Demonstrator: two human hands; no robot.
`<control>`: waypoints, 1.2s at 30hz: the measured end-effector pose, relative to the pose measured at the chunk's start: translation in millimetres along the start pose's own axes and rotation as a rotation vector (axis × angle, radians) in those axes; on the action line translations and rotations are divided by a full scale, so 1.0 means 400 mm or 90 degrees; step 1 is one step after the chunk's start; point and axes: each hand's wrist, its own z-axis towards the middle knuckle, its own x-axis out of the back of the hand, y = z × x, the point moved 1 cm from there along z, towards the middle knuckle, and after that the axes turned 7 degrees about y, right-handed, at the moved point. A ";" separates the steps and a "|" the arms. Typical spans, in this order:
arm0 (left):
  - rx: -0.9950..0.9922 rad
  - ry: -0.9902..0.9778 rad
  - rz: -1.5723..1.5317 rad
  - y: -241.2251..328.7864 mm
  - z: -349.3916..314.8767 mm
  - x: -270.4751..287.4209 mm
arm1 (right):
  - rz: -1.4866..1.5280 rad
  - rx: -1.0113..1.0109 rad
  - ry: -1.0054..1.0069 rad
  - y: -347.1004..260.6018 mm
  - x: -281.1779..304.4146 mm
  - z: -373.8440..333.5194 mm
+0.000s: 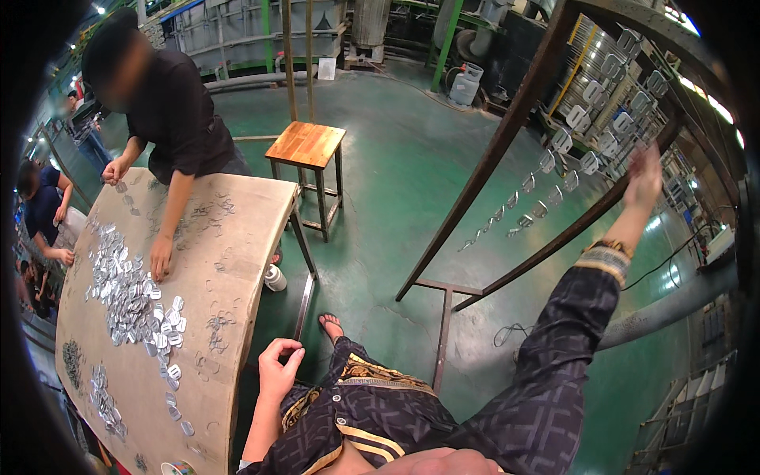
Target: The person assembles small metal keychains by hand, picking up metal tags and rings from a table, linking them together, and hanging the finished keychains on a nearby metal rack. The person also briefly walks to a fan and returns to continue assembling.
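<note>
A green workshop floor (pixel 396 174) fills the middle of the view. On the right stands a tall slanted metal rack (pixel 507 134), its bars hung with rows of small shiny metal tags (pixel 554 170) that run up toward the far right. On the left is a long bench (pixel 229 261) with a pale board top, stretching from near to far. A co-worker in a dark shirt (pixel 174 111) leans over its far end, one hand at the far left edge and the other pressed on the board beside a wide heap of silvery metal pieces (pixel 127 293). More of these pieces lie scattered toward the near end of the bench. Another person in blue (pixel 39 206) sits at the far left. A small wooden stool (pixel 307 146) stands on the floor just beyond the bench, and a white bottle (pixel 275 279) sits on the floor under the bench's right edge.

The person's right hand (pixel 645 178) is raised high at the rack, among the hanging tags; it is blurred, so whether its grip is apart or clamped on a tag cannot be told. The left hand (pixel 279 366) hovers near the bench's right edge, fingers loosely curled and apart, holding nothing, close to the near scattered pieces without touching them. A sandalled foot (pixel 331 324) shows on the floor just beyond that hand.
</note>
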 end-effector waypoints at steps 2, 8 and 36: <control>0.028 0.007 -0.011 -0.016 -0.007 0.006 | -0.075 -0.072 0.070 0.143 0.130 -0.107; 0.076 -0.005 -0.039 -0.040 -0.007 0.007 | -0.305 -0.341 0.157 0.429 0.442 -0.580; 0.057 -0.056 0.053 -0.026 0.016 -0.042 | -0.447 -0.297 0.034 0.807 -0.024 -0.997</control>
